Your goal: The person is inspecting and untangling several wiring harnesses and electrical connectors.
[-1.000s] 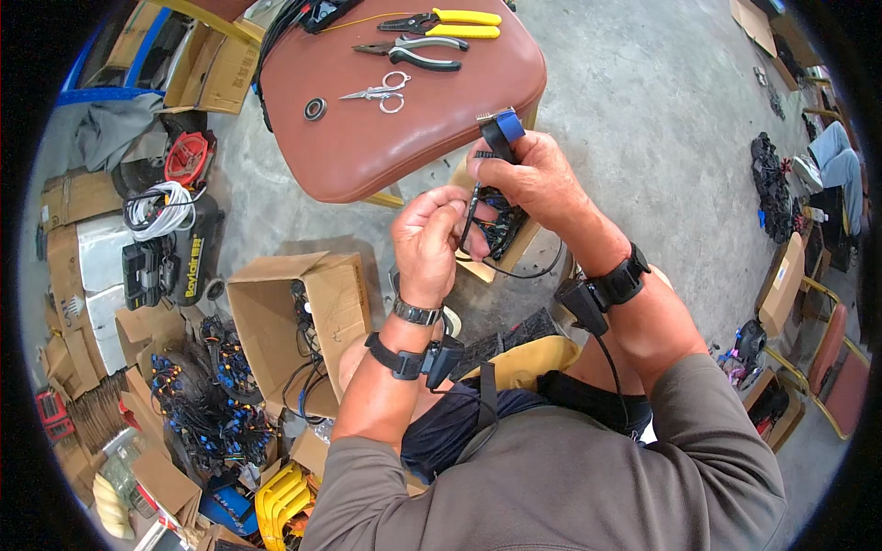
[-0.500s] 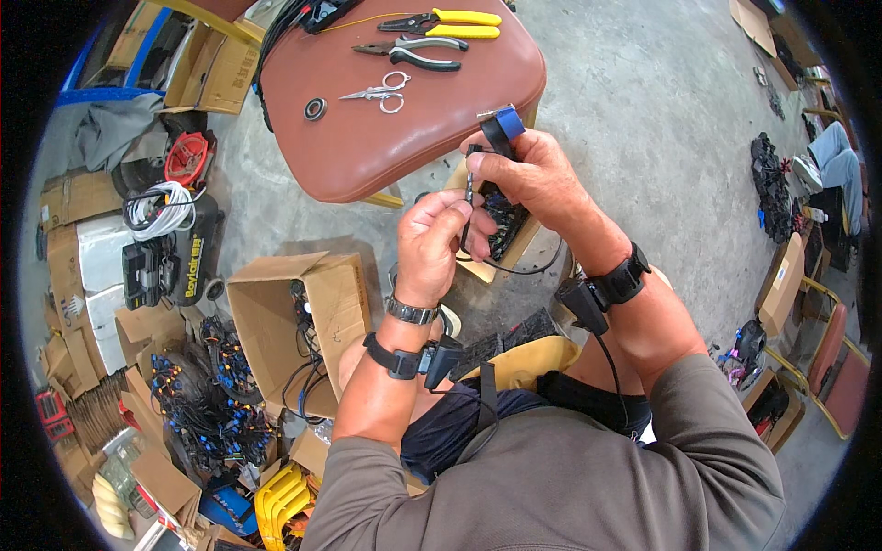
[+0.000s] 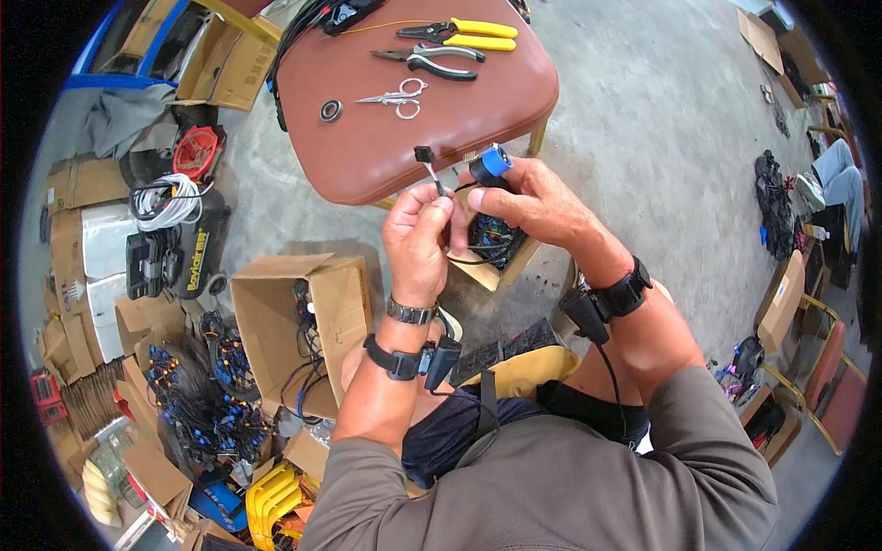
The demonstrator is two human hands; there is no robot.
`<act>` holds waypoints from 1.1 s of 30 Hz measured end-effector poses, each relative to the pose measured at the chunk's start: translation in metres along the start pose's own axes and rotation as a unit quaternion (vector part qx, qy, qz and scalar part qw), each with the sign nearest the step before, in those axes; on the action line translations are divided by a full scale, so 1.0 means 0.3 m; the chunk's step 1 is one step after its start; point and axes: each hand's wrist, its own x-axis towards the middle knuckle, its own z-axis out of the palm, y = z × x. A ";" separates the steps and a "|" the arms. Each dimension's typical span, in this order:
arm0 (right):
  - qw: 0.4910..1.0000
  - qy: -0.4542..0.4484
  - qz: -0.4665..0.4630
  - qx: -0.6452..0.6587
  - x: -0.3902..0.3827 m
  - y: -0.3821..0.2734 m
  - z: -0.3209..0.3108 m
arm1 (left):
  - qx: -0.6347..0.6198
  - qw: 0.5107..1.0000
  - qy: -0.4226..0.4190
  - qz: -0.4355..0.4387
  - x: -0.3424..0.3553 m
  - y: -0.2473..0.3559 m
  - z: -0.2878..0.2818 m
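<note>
The left hand (image 3: 418, 243) is closed in a pinch, thumb against fingers, and has hold of a dark cable (image 3: 440, 190) just below the small black connector (image 3: 424, 154), which stands free above the fingertips. The right hand (image 3: 547, 207) is half closed, its fingers bent around the blue-and-black plug (image 3: 490, 165); how firmly it grips, I cannot tell. Both pieces are near each other, in front of the brown chair seat's near edge. To handle this end well, I would keep the pinch on the dark cover and not pull on the connector, because the thin leads (image 3: 431, 171) between them look easy to bend; the plug should be held steady, so its weight does not drag the cable. The connector looks block-shaped and dark, the leads are pale, and the plug is round, with a bright blue collar. Farther out, on the chair seat (image 3: 344, 161), there lie silver scissors (image 3: 410, 96), grey-and-black pliers (image 3: 441, 66), yellow-handled strippers (image 3: 482, 35) and a small dark ring (image 3: 331, 110). Below the hands, a box (image 3: 480, 275) contains tangled dark cables.
</note>
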 end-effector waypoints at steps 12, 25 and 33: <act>0.987 -0.088 0.003 -0.131 0.010 0.005 0.014 | 0.066 0.997 0.034 0.016 -0.009 0.049 0.004; 0.995 -0.010 -0.049 -0.081 0.017 0.045 0.011 | 0.002 0.998 0.042 0.038 0.011 0.040 -0.025; 0.973 0.002 -0.180 -0.146 0.029 0.060 -0.001 | -0.030 0.997 -0.021 -0.063 0.012 0.039 -0.045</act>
